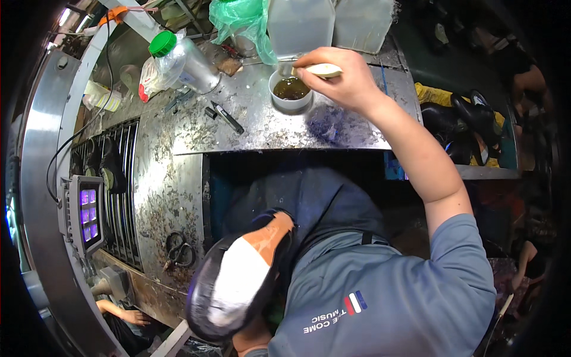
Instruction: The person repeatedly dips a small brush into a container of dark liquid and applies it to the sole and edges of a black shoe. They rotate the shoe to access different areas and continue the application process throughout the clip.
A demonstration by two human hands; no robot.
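Note:
Pinched in my right hand is a brush with a pale handle, its bristle end at the back rim of a small white bowl. Dark amber liquid partly fills the bowl. A black shoe is held sole up in front of me at the lower left. Its bottom is white over the forepart and tan toward the heel. My left hand supports it from below; only the wrist area shows and the shoe hides the fingers.
Markers lie left of the bowl, with a green-capped clear jar behind them. Translucent plastic containers stand at the back. A purple-lit lamp is mounted at left, near scissors. Black shoes fill a tray at right.

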